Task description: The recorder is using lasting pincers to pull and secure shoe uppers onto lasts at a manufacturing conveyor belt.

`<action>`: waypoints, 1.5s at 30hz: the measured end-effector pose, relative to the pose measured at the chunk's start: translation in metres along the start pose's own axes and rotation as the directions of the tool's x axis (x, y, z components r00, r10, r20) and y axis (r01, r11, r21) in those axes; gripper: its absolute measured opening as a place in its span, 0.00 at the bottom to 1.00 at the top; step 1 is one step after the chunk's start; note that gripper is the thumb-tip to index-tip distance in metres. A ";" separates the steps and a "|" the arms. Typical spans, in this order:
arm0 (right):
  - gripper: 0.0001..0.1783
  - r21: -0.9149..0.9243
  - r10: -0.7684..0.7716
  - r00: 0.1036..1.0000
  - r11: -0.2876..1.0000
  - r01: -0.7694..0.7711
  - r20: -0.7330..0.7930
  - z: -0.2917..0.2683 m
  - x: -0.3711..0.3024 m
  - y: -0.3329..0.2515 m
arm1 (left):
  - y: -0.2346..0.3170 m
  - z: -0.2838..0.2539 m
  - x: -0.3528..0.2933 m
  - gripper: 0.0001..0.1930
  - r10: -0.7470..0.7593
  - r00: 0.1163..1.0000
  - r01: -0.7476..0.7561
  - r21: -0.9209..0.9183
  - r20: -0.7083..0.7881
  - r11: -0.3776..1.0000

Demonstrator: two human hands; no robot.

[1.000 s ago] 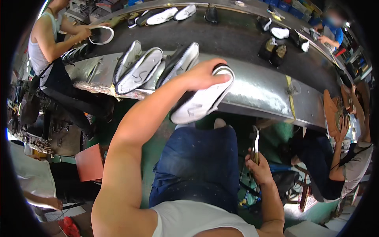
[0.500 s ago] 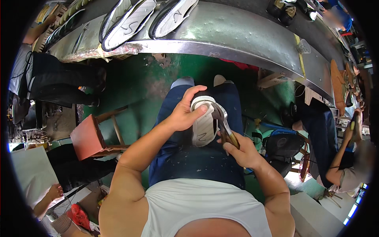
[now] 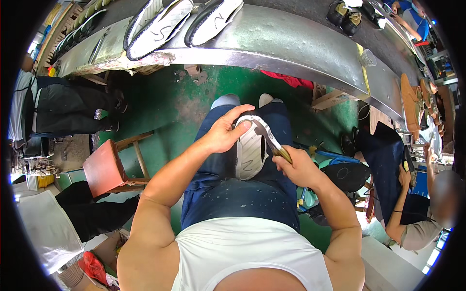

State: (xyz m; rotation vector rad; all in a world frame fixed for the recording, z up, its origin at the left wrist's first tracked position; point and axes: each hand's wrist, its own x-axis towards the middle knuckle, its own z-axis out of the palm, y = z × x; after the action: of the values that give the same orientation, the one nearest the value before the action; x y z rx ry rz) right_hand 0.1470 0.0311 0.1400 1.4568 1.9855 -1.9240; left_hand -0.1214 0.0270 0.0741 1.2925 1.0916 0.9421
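Observation:
A pale grey shoe (image 3: 250,157) with ribbed panels and a dark squiggle rests upright between my thighs. My left hand (image 3: 225,135) is closed round its far end, the thumb pressed on the top and the fingers wrapped over the dark rim. My right hand (image 3: 298,167) grips the olive-brown handle of metal lasting pincers (image 3: 273,140). Their dark curved head lies against the shoe's far end, close to my left thumb. How the jaws meet the shoe is too small to tell.
A metal-edged bench (image 3: 291,36) crosses ahead, carrying white shoes (image 3: 160,31) and dark shoes (image 3: 347,17). At left stands a reddish stool (image 3: 104,167). Nearby people include one at right (image 3: 417,223) holding a shoe. A black bag (image 3: 347,175) lies beside my right arm.
The pincers' head has swung slightly left and away from me on the shoe, and my right hand has risen a little. My left hand keeps its hold on the shoe.

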 end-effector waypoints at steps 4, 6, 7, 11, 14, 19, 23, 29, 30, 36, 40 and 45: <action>0.14 -0.269 -0.446 0.836 0.889 0.371 -0.319 0.031 0.039 0.060 | -0.018 -0.003 0.010 0.22 0.039 0.999 -0.037 -0.103 0.019 0.994; 0.14 -0.375 -0.579 0.694 0.812 0.447 -0.427 0.042 0.054 0.069 | -0.028 -0.003 0.015 0.22 0.110 0.994 -0.112 -0.048 -0.026 0.993; 0.16 -0.384 -0.594 0.674 0.802 0.457 -0.439 0.046 0.059 0.073 | -0.030 -0.003 0.015 0.22 0.110 0.994 -0.111 -0.047 -0.025 0.993; 0.17 -0.386 -0.544 0.736 0.830 0.403 -0.402 0.044 0.035 0.054 | -0.028 -0.006 0.013 0.23 -0.004 1.000 0.008 -0.182 0.023 0.983; 0.17 -0.447 -0.398 0.849 0.866 0.223 -0.348 0.039 0.006 0.028 | -0.011 0.000 0.010 0.22 -0.009 1.000 0.012 -0.173 0.018 0.985; 0.12 -0.422 -0.348 0.912 0.876 0.234 -0.218 0.015 -0.002 0.023 | -0.014 0.010 0.023 0.20 -0.071 0.993 0.057 -0.152 -0.091 0.987; 0.11 0.072 -0.076 0.996 0.994 0.079 -0.051 0.001 -0.028 0.006 | -0.010 0.009 0.027 0.20 -0.043 0.995 0.036 -0.081 -0.085 0.996; 0.16 -0.118 -0.179 0.912 0.982 0.145 -0.368 0.001 0.007 0.004 | -0.009 0.019 0.033 0.31 -0.108 0.985 0.102 0.050 0.133 0.994; 0.17 -0.080 -0.002 0.983 0.997 -0.013 -0.185 -0.009 0.012 0.003 | -0.016 0.015 0.034 0.31 -0.098 0.987 0.091 0.056 0.130 0.994; 0.28 -0.076 -0.103 0.808 0.995 0.072 -0.581 0.034 0.040 0.054 | -0.043 0.007 0.047 0.44 -0.232 0.913 0.319 -0.231 0.336 0.919; 0.25 0.236 0.133 0.892 0.971 -0.030 -0.433 0.041 0.055 0.066 | -0.039 0.028 0.045 0.43 -0.307 0.906 0.392 -0.304 0.291 0.869; 0.26 -0.025 -0.021 0.868 1.000 0.010 -0.497 0.028 0.050 0.096 | -0.044 0.048 0.000 0.41 -0.451 0.864 0.489 -0.164 0.225 0.857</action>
State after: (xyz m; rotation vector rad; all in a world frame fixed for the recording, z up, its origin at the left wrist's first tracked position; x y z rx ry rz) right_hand 0.1609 0.0193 0.0297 2.1097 2.1902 -1.6365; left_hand -0.0773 0.0117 0.0290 0.8507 1.0652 0.5408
